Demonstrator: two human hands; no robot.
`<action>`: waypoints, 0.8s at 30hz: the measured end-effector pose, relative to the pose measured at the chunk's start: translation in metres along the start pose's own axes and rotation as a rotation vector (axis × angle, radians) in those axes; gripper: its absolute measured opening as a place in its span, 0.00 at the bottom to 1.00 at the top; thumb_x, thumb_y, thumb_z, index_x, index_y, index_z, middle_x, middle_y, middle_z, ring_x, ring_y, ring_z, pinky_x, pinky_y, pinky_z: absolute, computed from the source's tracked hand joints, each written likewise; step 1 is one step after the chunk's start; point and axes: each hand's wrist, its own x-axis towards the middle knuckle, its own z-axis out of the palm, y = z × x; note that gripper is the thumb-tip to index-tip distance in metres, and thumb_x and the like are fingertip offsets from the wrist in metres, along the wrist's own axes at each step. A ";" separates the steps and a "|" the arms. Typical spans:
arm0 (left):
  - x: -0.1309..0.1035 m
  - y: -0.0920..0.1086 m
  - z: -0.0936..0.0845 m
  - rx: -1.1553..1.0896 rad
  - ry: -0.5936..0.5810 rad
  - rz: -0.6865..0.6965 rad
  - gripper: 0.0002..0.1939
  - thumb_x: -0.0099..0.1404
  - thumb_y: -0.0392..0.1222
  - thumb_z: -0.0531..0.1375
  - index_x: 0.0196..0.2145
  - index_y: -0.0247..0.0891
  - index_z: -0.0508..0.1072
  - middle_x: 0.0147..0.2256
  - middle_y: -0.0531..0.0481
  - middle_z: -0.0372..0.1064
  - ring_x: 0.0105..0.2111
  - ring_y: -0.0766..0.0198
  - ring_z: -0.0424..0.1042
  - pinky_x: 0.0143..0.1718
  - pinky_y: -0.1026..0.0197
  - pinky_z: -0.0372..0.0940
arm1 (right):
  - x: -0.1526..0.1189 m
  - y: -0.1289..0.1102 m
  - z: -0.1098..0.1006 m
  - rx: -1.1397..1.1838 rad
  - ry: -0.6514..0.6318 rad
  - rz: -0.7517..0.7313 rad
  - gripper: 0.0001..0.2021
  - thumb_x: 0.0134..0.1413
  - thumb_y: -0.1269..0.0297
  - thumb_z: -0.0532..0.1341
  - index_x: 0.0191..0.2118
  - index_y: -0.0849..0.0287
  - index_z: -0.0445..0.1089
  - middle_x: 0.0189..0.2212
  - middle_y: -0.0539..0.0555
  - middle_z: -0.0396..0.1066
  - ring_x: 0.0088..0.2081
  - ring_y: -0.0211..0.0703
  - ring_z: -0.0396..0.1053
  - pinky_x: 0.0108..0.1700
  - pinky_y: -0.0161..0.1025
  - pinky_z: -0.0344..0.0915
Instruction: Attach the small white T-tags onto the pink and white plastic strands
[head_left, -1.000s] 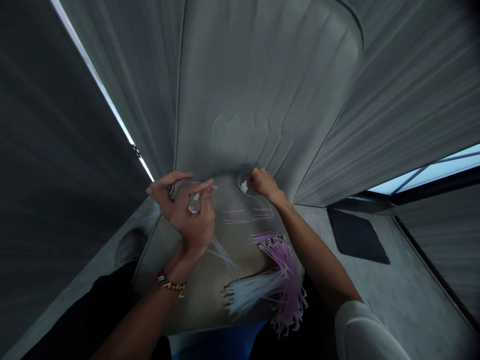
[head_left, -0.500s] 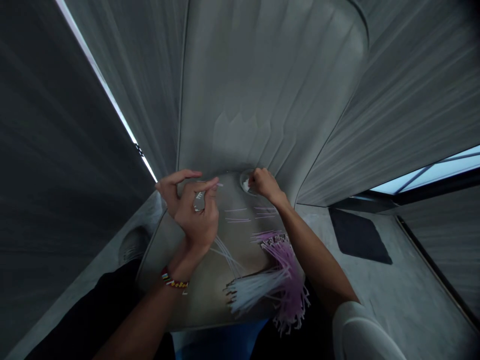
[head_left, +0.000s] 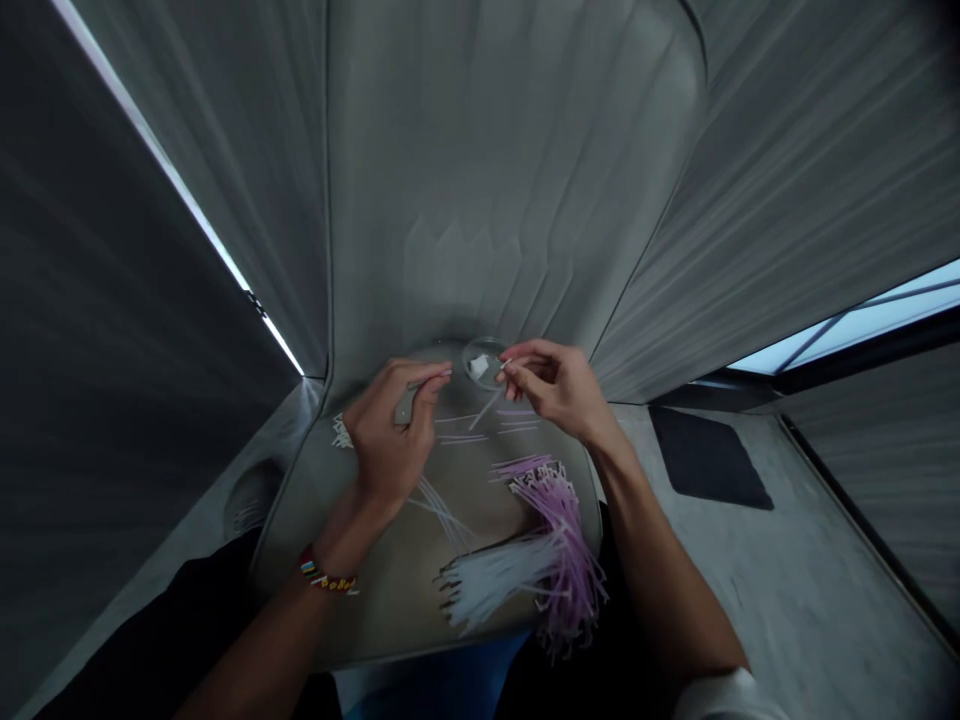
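My left hand (head_left: 394, 420) pinches the end of a small pale piece between thumb and forefinger, above the chair seat (head_left: 360, 600). Facing it, my right hand (head_left: 551, 385) holds a thin whitish stick (head_left: 486, 410) that slants down to the left from its fingertips. Just behind the right fingertips is a round clear dish (head_left: 474, 352) with a white bit (head_left: 478, 367) in it. Several thin sticks lie in short rows below the hands. Nearer to me, a bundle of purple sticks (head_left: 566, 550) crosses a bundle of pale blue sticks (head_left: 495, 580).
The ribbed chair back (head_left: 487, 130) rises behind the dish. Small white pieces (head_left: 342, 432) lie left of my left hand. Some loose pale sticks (head_left: 442, 515) rest mid-seat. A dark mat (head_left: 709, 457) is on the floor at right, and a shoe (head_left: 251, 500) at left.
My right hand has come out of the dish and now holds a thin stick. My left hand has turned, its fingers curled in closer. The whole view has shifted slightly.
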 end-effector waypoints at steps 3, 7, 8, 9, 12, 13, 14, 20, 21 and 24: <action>-0.004 0.001 0.002 0.001 -0.070 -0.017 0.05 0.71 0.36 0.61 0.41 0.42 0.77 0.35 0.54 0.79 0.37 0.64 0.78 0.42 0.58 0.72 | -0.022 -0.006 0.003 0.078 0.023 0.003 0.11 0.61 0.59 0.65 0.45 0.60 0.73 0.33 0.53 0.78 0.30 0.38 0.75 0.36 0.38 0.74; -0.010 0.000 0.005 0.035 -0.155 -0.035 0.06 0.71 0.36 0.61 0.42 0.43 0.78 0.37 0.54 0.80 0.38 0.64 0.79 0.44 0.59 0.72 | -0.042 -0.006 0.010 0.201 0.064 0.033 0.08 0.61 0.61 0.66 0.41 0.59 0.73 0.31 0.52 0.78 0.30 0.38 0.75 0.37 0.39 0.75; -0.011 0.000 0.006 0.041 -0.177 -0.036 0.06 0.71 0.36 0.61 0.43 0.43 0.78 0.37 0.54 0.80 0.38 0.65 0.79 0.44 0.59 0.72 | -0.046 -0.005 0.012 0.225 0.071 0.039 0.07 0.60 0.61 0.67 0.40 0.58 0.73 0.30 0.51 0.78 0.29 0.37 0.75 0.35 0.38 0.74; -0.012 0.000 0.007 0.047 -0.204 -0.033 0.06 0.71 0.36 0.62 0.43 0.43 0.78 0.38 0.54 0.80 0.39 0.65 0.79 0.44 0.60 0.72 | -0.050 -0.003 0.014 0.244 0.074 0.048 0.07 0.60 0.61 0.67 0.39 0.58 0.73 0.30 0.51 0.78 0.28 0.37 0.74 0.34 0.37 0.74; -0.014 -0.001 0.008 0.054 -0.306 -0.003 0.07 0.70 0.35 0.63 0.43 0.44 0.78 0.38 0.55 0.80 0.39 0.66 0.79 0.44 0.61 0.71 | -0.060 0.007 0.021 0.317 0.059 0.098 0.08 0.59 0.59 0.68 0.38 0.57 0.73 0.30 0.50 0.78 0.26 0.35 0.72 0.31 0.35 0.71; -0.015 -0.001 0.009 0.049 -0.332 0.009 0.07 0.70 0.35 0.63 0.43 0.44 0.78 0.38 0.55 0.80 0.39 0.66 0.78 0.44 0.62 0.70 | -0.063 0.011 0.024 0.359 0.045 0.113 0.08 0.59 0.59 0.68 0.38 0.57 0.72 0.30 0.51 0.78 0.26 0.35 0.72 0.30 0.35 0.71; -0.015 -0.001 0.009 0.041 -0.352 0.021 0.07 0.69 0.35 0.63 0.43 0.44 0.79 0.38 0.55 0.80 0.38 0.66 0.78 0.44 0.62 0.70 | -0.065 0.016 0.026 0.402 0.028 0.124 0.09 0.60 0.59 0.68 0.38 0.57 0.72 0.31 0.51 0.78 0.25 0.34 0.71 0.29 0.35 0.70; -0.017 -0.003 0.013 0.051 -0.386 0.030 0.06 0.70 0.35 0.63 0.41 0.44 0.79 0.37 0.55 0.79 0.37 0.65 0.78 0.42 0.60 0.70 | -0.076 0.036 0.036 0.496 0.006 0.196 0.10 0.60 0.58 0.68 0.40 0.58 0.72 0.30 0.51 0.77 0.25 0.33 0.70 0.29 0.34 0.69; -0.017 -0.004 0.013 0.060 -0.385 0.030 0.06 0.69 0.36 0.63 0.41 0.44 0.79 0.37 0.55 0.79 0.37 0.65 0.78 0.42 0.60 0.70 | -0.076 0.037 0.037 0.496 0.008 0.203 0.10 0.60 0.58 0.68 0.40 0.59 0.73 0.30 0.52 0.77 0.25 0.34 0.70 0.30 0.34 0.69; -0.016 -0.004 0.013 0.080 -0.377 0.017 0.06 0.70 0.36 0.63 0.41 0.45 0.79 0.37 0.55 0.79 0.37 0.64 0.78 0.42 0.60 0.71 | -0.077 0.040 0.038 0.487 0.016 0.205 0.10 0.60 0.57 0.67 0.40 0.59 0.75 0.31 0.53 0.78 0.26 0.35 0.72 0.31 0.36 0.71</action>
